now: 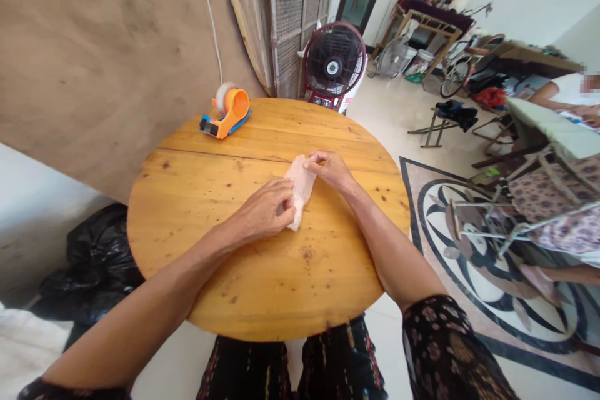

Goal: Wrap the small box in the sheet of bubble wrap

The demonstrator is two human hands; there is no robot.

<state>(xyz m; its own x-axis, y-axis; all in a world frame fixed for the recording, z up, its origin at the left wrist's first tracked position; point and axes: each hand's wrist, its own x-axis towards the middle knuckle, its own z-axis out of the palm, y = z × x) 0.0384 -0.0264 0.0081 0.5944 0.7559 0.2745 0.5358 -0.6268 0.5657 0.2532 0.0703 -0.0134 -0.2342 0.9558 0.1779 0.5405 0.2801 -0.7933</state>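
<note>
A thin, crumpled, pale pink piece that looks like tissue or soft cloth (303,189) lies lengthwise between my hands, just above or on the round wooden table (300,287). My left hand (268,207) is closed at its left edge, with the thumb and curled fingers near the lower end. At the upper right corner, my right hand (332,170) pinches the piece between thumb and fingers. Some of the left fingertips are hidden behind the hand.
An orange and blue tape dispenser (233,111) stands at the table's back left. Beyond the far edge is a dark red fan (334,65). Black plastic bags (96,262) lie left of the table. Another person (562,90) sits at a table on the right.
</note>
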